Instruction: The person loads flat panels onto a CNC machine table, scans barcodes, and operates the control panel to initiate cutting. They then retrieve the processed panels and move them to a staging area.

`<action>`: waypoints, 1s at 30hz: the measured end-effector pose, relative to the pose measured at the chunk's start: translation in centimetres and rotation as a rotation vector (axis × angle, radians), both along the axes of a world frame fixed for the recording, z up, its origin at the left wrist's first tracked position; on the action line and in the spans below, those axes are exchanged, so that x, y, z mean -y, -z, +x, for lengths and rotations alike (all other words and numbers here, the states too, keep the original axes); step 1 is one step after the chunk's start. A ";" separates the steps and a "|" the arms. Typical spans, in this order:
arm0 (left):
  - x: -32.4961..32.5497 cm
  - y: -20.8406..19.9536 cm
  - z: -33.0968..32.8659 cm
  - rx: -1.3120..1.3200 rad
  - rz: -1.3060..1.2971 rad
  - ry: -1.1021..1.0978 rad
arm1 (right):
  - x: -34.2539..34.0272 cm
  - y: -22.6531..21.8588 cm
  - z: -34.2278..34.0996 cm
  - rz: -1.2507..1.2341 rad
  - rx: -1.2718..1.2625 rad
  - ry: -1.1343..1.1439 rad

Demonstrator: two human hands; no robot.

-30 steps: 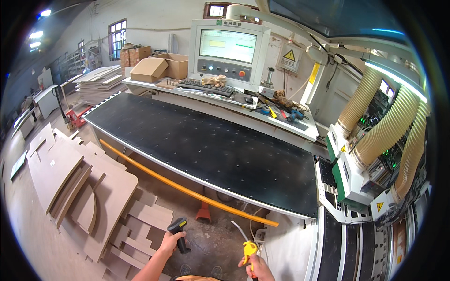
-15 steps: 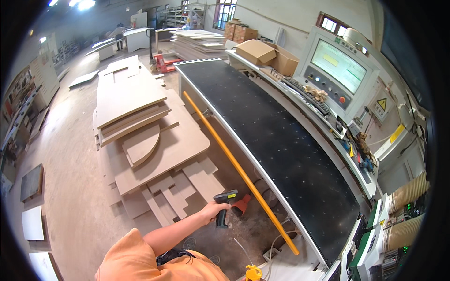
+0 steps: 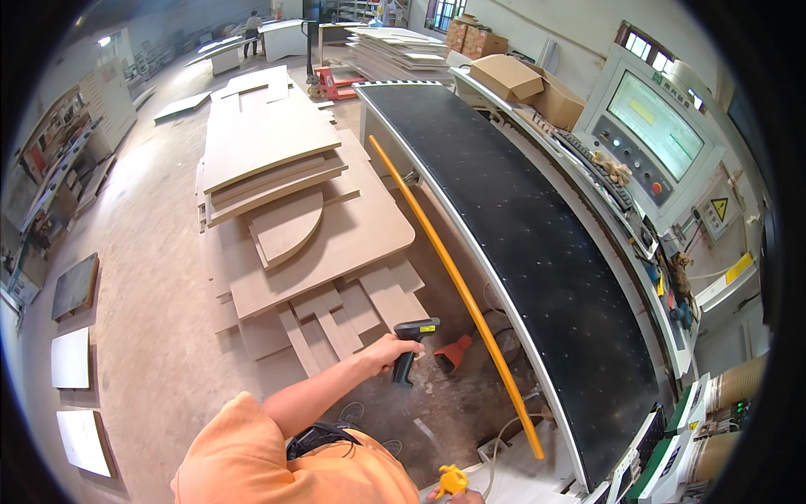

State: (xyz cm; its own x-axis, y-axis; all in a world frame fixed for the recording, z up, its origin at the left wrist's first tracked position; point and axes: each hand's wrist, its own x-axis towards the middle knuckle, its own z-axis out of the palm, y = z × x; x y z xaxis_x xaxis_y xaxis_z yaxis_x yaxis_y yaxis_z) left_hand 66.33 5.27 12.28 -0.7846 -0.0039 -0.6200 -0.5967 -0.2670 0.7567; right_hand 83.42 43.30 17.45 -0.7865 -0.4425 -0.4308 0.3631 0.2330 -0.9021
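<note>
My left hand point(image 3: 389, 354) reaches forward with its fingers wrapped around the grip of a black handheld barcode scanner point(image 3: 406, 353). The scanner's head points right, over the floor between the stacked boards point(image 3: 336, 252) and the long black-topped machine table point(image 3: 512, 244). At the bottom edge, my right hand point(image 3: 468, 497) is only partly in view. It holds a small yellow plastic object point(image 3: 453, 480) whose kind I cannot make out.
A long orange-yellow bar point(image 3: 457, 290) runs along the machine table's left side. Below it lies a red-orange funnel-like piece point(image 3: 453, 354). To the right stand a control panel with a screen point(image 3: 655, 126) and a keyboard point(image 3: 579, 155). Beyond are cardboard boxes point(image 3: 508, 78) and a red pallet jack point(image 3: 337, 82).
The view has shifted, so the boards and machine table appear farther right and higher. My left hand still holds the scanner; more of my right hand and the yellow object shows.
</note>
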 end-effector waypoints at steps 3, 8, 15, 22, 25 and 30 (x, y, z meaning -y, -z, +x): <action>2.4 0.7 -0.1 -0.008 0.021 -0.147 | -0.1 1.0 -1.1 -0.034 0.009 0.016; 7.9 1.2 -0.5 0.028 -0.138 -0.354 | 1.9 -0.9 -3.2 -0.080 -0.026 0.012; 17.5 1.8 -6.1 -0.115 -0.980 -0.227 | 7.5 -1.1 -6.2 0.037 -0.190 0.383; 26.4 2.9 -12.0 0.124 -1.227 0.002 | 8.4 -1.0 -7.3 0.267 -0.165 0.451; 28.0 4.2 -13.3 0.177 -1.310 0.053 | 7.2 0.1 -7.3 0.345 -0.171 0.698; 28.4 5.5 -12.8 0.046 -1.447 0.032 | 3.6 2.0 -5.6 0.386 -0.111 0.975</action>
